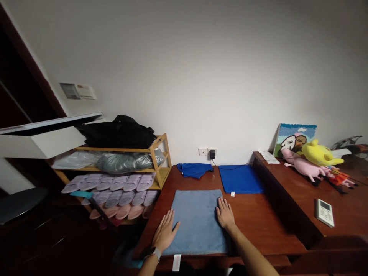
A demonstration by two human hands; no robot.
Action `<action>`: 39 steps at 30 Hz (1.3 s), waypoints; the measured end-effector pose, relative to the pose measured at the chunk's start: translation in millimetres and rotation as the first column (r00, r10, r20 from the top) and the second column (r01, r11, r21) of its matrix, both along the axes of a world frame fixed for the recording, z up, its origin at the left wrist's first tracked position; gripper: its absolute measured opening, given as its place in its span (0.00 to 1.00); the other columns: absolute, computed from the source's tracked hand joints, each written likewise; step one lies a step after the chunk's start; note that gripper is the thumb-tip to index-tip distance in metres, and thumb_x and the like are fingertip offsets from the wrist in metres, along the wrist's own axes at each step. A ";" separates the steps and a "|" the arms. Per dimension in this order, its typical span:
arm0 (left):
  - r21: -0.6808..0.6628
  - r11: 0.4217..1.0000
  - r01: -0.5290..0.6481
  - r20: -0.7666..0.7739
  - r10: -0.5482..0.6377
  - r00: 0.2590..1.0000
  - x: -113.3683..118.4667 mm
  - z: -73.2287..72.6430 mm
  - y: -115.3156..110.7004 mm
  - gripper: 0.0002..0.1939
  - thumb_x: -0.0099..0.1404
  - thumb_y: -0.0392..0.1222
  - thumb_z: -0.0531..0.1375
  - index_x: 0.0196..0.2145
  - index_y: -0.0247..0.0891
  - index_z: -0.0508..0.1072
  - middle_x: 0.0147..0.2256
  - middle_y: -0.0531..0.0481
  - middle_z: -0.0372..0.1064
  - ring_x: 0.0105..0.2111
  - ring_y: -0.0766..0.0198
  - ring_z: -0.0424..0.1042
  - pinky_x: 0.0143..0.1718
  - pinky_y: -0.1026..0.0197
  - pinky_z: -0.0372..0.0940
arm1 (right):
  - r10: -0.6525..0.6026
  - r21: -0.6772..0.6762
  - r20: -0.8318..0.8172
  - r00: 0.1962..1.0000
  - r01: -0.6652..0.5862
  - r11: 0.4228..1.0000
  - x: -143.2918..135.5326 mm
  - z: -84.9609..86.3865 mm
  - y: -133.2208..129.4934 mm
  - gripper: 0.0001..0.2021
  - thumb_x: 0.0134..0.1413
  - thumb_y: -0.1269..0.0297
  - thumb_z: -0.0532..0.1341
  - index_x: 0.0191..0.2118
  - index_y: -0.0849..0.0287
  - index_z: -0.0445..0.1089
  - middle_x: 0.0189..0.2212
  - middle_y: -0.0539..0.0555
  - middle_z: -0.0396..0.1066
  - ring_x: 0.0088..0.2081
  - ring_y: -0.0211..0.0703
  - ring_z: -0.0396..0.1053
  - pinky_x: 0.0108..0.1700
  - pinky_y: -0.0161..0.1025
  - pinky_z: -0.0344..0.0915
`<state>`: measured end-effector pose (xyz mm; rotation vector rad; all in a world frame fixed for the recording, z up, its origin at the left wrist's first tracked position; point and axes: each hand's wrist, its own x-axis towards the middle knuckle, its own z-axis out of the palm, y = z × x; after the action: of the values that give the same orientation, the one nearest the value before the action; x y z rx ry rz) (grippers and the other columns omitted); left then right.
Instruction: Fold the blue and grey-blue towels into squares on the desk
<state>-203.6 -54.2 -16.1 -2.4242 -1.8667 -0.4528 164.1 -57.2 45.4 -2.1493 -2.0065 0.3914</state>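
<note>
A grey-blue cloth (197, 222) lies spread flat on the brown wooden table (258, 218), its white tag over the front edge. My left hand (166, 231) rests flat at the cloth's left edge, fingers stretched out, with a band on the wrist. At the right edge of the cloth, toward its upper corner, my right hand (225, 213) lies with its fingers extended. Neither hand grips anything. Behind the cloth to the right is a flat, bright blue cloth (240, 179) with a small white tag. A crumpled blue cloth (195, 169) sits near the wall.
A wooden rack (159, 168) with slippers (119, 183) and a black bag (119, 133) stands at left. A charger (212, 154) is plugged into the wall, its cable crossing rightward. The raised surface at right holds plush toys (317, 153) and a white remote (325, 212).
</note>
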 end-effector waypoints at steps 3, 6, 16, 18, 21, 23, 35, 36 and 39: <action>0.008 1.000 0.003 -0.011 -0.003 1.000 -1.9 -2.9 -0.3 0.38 0.74 0.61 0.46 0.73 0.38 0.50 0.72 0.42 0.50 0.71 0.54 0.52 0.71 0.46 0.52 | 0.003 -0.004 0.002 1.000 -0.003 1.000 -1.1 -4.4 11.2 0.32 0.71 0.55 0.38 0.75 0.62 0.42 0.75 0.51 0.38 0.75 0.46 0.36 0.74 0.47 0.36; 0.022 1.000 0.014 -0.040 -0.013 0.999 -8.5 -7.0 0.1 0.38 0.74 0.61 0.47 0.74 0.41 0.48 0.72 0.44 0.50 0.71 0.52 0.52 0.71 0.44 0.53 | -0.008 0.030 -0.004 1.000 0.008 1.000 -1.9 -15.1 12.7 0.33 0.70 0.55 0.38 0.75 0.63 0.43 0.75 0.51 0.39 0.75 0.45 0.37 0.74 0.47 0.35; 0.062 0.969 0.237 -0.049 -0.235 0.971 110.7 32.0 30.5 0.34 0.78 0.52 0.41 0.75 0.38 0.40 0.74 0.44 0.44 0.73 0.56 0.46 0.72 0.47 0.48 | 0.001 0.051 -0.035 0.999 0.001 0.999 0.2 -21.9 14.0 0.32 0.71 0.55 0.38 0.75 0.60 0.43 0.75 0.50 0.39 0.75 0.44 0.36 0.74 0.47 0.35; 0.036 0.936 0.350 -0.027 -0.349 0.937 163.8 33.6 38.2 0.33 0.78 0.52 0.41 0.75 0.39 0.41 0.74 0.44 0.45 0.73 0.55 0.47 0.72 0.46 0.50 | 0.014 0.050 -0.027 1.000 -0.012 0.999 0.4 -19.4 13.2 0.32 0.71 0.56 0.38 0.75 0.61 0.43 0.75 0.50 0.39 0.75 0.44 0.35 0.74 0.47 0.34; -0.009 0.933 0.361 0.011 -0.361 0.933 216.1 25.2 45.4 0.33 0.78 0.54 0.39 0.74 0.37 0.47 0.72 0.42 0.50 0.72 0.55 0.50 0.72 0.46 0.51 | 0.039 0.041 -0.003 0.999 -0.039 0.998 0.5 -18.3 12.3 0.32 0.70 0.57 0.37 0.75 0.61 0.44 0.75 0.50 0.38 0.76 0.46 0.34 0.74 0.47 0.34; -0.037 0.944 0.328 0.022 -0.327 0.945 224.2 17.4 48.6 0.34 0.78 0.55 0.38 0.73 0.35 0.51 0.72 0.41 0.51 0.72 0.55 0.50 0.72 0.46 0.50 | 0.041 0.035 0.007 0.999 -0.041 0.999 0.4 -18.9 12.4 0.32 0.70 0.57 0.37 0.75 0.61 0.44 0.75 0.49 0.38 0.76 0.46 0.34 0.74 0.48 0.33; -0.076 0.995 -0.071 -0.071 0.066 0.995 42.3 13.4 82.1 0.32 0.74 0.46 0.44 0.71 0.34 0.57 0.71 0.40 0.52 0.72 0.54 0.51 0.71 0.45 0.49 | -0.004 0.020 -0.015 1.000 0.005 1.000 -1.9 -18.0 11.5 0.32 0.71 0.56 0.37 0.75 0.63 0.42 0.75 0.50 0.37 0.75 0.45 0.37 0.74 0.47 0.35; -0.069 0.995 -0.072 -0.065 0.067 0.996 34.7 11.2 83.1 0.32 0.74 0.46 0.44 0.71 0.34 0.56 0.72 0.41 0.52 0.72 0.54 0.51 0.71 0.46 0.49 | -0.004 0.018 -0.013 1.000 0.005 1.000 -1.9 -18.8 11.5 0.32 0.71 0.56 0.37 0.75 0.63 0.42 0.75 0.50 0.38 0.75 0.45 0.37 0.74 0.48 0.36; -0.031 0.998 -0.061 -0.039 0.059 0.997 27.0 4.4 82.7 0.32 0.75 0.47 0.44 0.72 0.35 0.54 0.72 0.41 0.51 0.72 0.55 0.50 0.71 0.46 0.50 | -0.019 0.024 -0.003 1.000 0.019 1.000 -1.7 -19.5 15.2 0.32 0.71 0.57 0.38 0.75 0.62 0.45 0.75 0.51 0.42 0.75 0.46 0.42 0.74 0.48 0.39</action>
<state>-176.6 28.5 -11.7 -2.3715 -1.9401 -0.3729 162.4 -42.0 25.9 -2.1509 -1.9774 0.3645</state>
